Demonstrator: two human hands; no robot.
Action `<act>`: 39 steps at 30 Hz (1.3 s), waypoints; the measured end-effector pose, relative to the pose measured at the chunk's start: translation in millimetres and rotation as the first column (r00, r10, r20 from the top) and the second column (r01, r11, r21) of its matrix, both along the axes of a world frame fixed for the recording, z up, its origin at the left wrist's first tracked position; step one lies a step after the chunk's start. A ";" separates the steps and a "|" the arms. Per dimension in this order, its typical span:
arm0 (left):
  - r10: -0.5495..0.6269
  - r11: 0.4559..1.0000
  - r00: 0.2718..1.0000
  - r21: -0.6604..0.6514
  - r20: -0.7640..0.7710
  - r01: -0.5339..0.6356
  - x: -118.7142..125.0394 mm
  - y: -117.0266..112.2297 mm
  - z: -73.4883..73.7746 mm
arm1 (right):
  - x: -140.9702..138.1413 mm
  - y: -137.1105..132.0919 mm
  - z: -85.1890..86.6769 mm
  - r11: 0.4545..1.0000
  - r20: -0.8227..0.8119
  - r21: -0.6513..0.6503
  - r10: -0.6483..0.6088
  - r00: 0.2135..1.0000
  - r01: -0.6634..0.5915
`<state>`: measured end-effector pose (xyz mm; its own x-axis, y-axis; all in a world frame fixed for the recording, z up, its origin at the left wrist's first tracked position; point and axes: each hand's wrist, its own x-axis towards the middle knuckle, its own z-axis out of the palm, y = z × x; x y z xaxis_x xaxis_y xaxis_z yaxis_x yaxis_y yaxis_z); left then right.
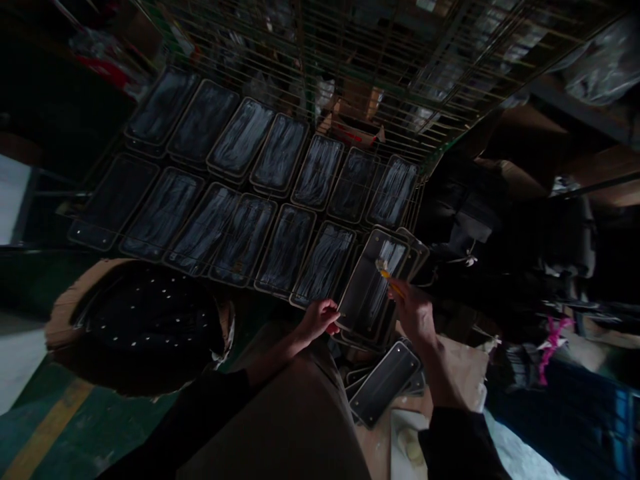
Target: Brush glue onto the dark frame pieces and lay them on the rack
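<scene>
My right hand (416, 312) grips a brush (389, 275) by its yellow-orange handle. Its pale bristles touch the dark rectangular tray (356, 293) at the right end of the front row. White streaks cover the right part of that tray, while its left part is dark. With fingers closed, my left hand (320, 319) pinches the tray's near left corner. More trays lie under this one, their edges peeking out. Two rows of similar dark trays, most streaked white, stretch to the left; one streaked tray (325, 263) lies just beside it.
A wire cage rack (360, 47) rises behind the rows. Below them at left stands a round cardboard container (65, 320) with dark contents dotted white. Several loose trays (385, 383) are piled near my right forearm. Bags and boxes crowd the right side.
</scene>
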<state>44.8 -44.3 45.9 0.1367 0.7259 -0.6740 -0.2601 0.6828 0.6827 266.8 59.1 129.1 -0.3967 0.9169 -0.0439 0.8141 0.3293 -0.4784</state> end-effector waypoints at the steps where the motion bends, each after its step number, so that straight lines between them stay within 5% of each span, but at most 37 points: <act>1: 0.010 1.000 1.000 -0.009 0.014 -0.010 0.2 0.1 -0.6 | 0.5 -18.9 2.8 0.999 -0.009 -0.046 0.023 1.000 -0.023; 5: 0.035 0.999 0.998 -0.033 0.052 -0.033 0.4 1.0 -0.6 | 0.8 -84.7 20.6 0.978 -0.077 -0.202 0.028 0.997 -0.043; 8: 0.020 1.000 0.999 -0.018 0.042 -0.019 -0.8 1.6 1.8 | -2.3 -101.0 34.8 0.945 -0.148 -0.323 -0.010 0.989 -0.039; 11: -0.001 1.000 1.000 0.008 0.024 0.000 -2.1 2.0 4.0 | -7.5 -85.2 39.9 0.875 -0.214 -0.482 -0.059 0.975 -0.053; 15: -0.011 1.000 0.999 -0.009 0.032 0.011 -2.2 2.8 3.4 | -12.8 -35.0 23.7 0.776 -0.316 -0.623 -0.136 0.939 -0.098; 21: -0.001 1.000 1.000 -0.015 0.021 0.001 -3.1 4.4 0.1 | -10.9 39.9 -3.1 0.911 -0.434 -0.396 -0.298 0.850 0.117; 25: -0.033 0.998 0.999 0.059 -0.016 0.034 -5.9 4.4 2.5 | -14.4 63.9 0.9 0.967 -0.395 -0.122 -0.255 0.882 0.225; 29: -0.040 0.996 0.998 0.075 -0.040 0.043 -7.1 4.8 5.2 | -21.4 68.5 -2.3 0.984 -0.267 0.040 -0.157 0.951 0.174; 34: -0.050 0.996 0.997 0.064 -0.056 0.054 -5.2 5.3 -0.2 | -25.7 47.4 -14.5 1.000 -0.106 0.008 -0.011 0.994 0.012; 39: -0.006 1.000 1.000 -0.005 0.015 0.006 -3.1 3.6 -7.2 | -21.4 -4.8 0.1 0.969 -0.180 -0.242 0.010 0.984 -0.054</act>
